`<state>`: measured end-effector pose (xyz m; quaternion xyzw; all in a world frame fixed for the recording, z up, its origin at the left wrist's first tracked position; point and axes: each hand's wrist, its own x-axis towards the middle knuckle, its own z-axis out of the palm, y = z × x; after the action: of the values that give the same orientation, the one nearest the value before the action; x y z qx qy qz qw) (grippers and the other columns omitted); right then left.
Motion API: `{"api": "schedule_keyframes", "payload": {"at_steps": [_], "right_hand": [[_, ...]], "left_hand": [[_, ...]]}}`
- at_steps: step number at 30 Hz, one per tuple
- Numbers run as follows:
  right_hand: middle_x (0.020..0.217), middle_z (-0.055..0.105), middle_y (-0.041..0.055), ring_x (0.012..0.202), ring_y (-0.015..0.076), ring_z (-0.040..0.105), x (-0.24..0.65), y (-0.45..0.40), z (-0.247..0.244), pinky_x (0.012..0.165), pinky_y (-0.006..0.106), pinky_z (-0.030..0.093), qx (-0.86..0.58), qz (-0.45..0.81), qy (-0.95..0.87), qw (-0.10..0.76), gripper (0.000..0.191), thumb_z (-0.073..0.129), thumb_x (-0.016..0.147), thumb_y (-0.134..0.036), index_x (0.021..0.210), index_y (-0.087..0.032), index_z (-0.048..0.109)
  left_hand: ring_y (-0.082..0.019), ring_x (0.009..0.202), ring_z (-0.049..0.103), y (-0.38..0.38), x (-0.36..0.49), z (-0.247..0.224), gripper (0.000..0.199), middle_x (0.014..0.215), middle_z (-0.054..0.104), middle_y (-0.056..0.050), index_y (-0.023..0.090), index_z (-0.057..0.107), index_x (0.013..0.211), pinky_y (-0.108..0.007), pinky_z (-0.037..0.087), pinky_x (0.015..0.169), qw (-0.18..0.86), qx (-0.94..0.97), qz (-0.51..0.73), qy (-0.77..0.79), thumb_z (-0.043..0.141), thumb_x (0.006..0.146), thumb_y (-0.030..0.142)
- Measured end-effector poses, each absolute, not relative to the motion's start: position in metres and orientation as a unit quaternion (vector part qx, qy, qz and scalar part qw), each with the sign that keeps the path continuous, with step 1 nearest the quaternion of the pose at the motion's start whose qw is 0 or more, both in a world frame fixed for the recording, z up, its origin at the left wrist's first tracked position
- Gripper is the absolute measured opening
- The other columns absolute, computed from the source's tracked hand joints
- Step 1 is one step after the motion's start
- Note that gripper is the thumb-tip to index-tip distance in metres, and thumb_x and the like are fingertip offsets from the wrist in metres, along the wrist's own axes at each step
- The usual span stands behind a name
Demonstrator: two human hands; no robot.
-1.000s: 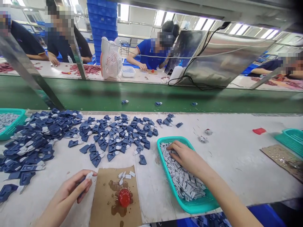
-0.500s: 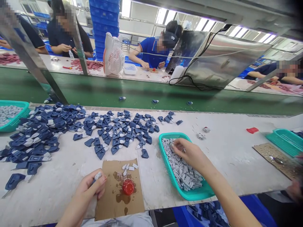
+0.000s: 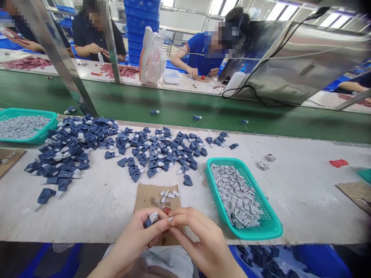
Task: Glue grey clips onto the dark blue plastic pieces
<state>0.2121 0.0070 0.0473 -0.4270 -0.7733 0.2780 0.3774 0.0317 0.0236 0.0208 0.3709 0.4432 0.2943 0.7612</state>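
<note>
My left hand (image 3: 142, 235) is closed round a dark blue piece with a light grey part (image 3: 153, 217) on it. Its fingertips meet those of my right hand (image 3: 199, 235), which pinches a small light grey piece (image 3: 170, 219). Both hands are over the brown cardboard (image 3: 145, 191), in front of a red round cap (image 3: 167, 210) that they mostly hide. Several small grey pieces (image 3: 171, 195) lie on the cardboard behind the cap. To the right, a green basket (image 3: 272, 227) holds many grey pieces.
Piles of dark blue pieces (image 3: 162, 150) spread across the white table (image 3: 95, 216) at left and centre. Another green basket (image 3: 48, 131) stands far left. Beyond is a green belt (image 3: 174, 102) with several pieces; people sit across it.
My right hand has left the green basket and come to my left hand over the cardboard, now with a small grey piece. The view has shifted, so the table stands differently in the picture.
</note>
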Motion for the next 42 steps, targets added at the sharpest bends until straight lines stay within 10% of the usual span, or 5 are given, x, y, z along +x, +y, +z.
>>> {"api": "schedule_keyframes", "payload": {"at_steps": [7, 20, 30, 42], "right_hand": [[0.091, 0.076, 0.0026, 0.082, 0.0160, 0.073, 0.199, -0.009, 0.037, 0.074, 0.021, 0.057, -0.550, 0.410, -0.603, 0.407, 0.007, 0.067, 0.091, -0.023, 0.089, -0.024, 0.074], [0.059, 0.064, 0.0000, 0.058, 0.0151, 0.055, 0.210, 0.007, 0.011, 0.058, 0.026, 0.041, -0.657, 0.530, -0.368, 0.390, 0.032, 0.078, 0.072, -0.048, 0.066, -0.019, 0.069], [0.056, 0.061, -0.0011, 0.055, 0.0139, 0.051, 0.210, 0.010, 0.001, 0.056, 0.025, 0.039, -0.662, 0.543, -0.352, 0.378, 0.037, 0.080, 0.068, -0.053, 0.065, -0.018, 0.069], [0.086, 0.072, 0.0041, 0.073, 0.0160, 0.066, 0.182, 0.003, 0.041, 0.072, 0.026, 0.055, -0.561, 0.626, -0.319, 0.438, 0.024, 0.083, 0.074, -0.040, 0.071, -0.018, 0.074]], "left_hand": [[-0.019, 0.079, 0.062, 0.014, 0.023, 0.020, 0.025, 0.084, 0.073, -0.005, 0.018, 0.075, 0.084, -0.024, 0.047, 0.072, 0.664, 0.493, 0.309, 0.470, 0.065, 0.085, 0.041], [-0.016, 0.078, 0.057, 0.006, -0.008, -0.004, 0.041, 0.089, 0.061, -0.002, 0.028, 0.069, 0.128, -0.027, 0.049, 0.078, 0.746, 0.294, 0.356, 0.480, 0.054, 0.092, 0.043], [-0.024, 0.083, 0.073, 0.013, -0.009, 0.002, 0.040, 0.083, 0.079, -0.009, 0.015, 0.079, 0.096, -0.027, 0.056, 0.075, 0.727, 0.301, 0.327, 0.523, 0.085, 0.069, 0.044], [-0.022, 0.098, 0.077, 0.005, 0.007, 0.002, 0.024, 0.102, 0.081, -0.004, 0.026, 0.083, 0.093, -0.026, 0.062, 0.089, 0.544, 0.471, 0.507, 0.474, 0.081, 0.074, 0.012]]}}
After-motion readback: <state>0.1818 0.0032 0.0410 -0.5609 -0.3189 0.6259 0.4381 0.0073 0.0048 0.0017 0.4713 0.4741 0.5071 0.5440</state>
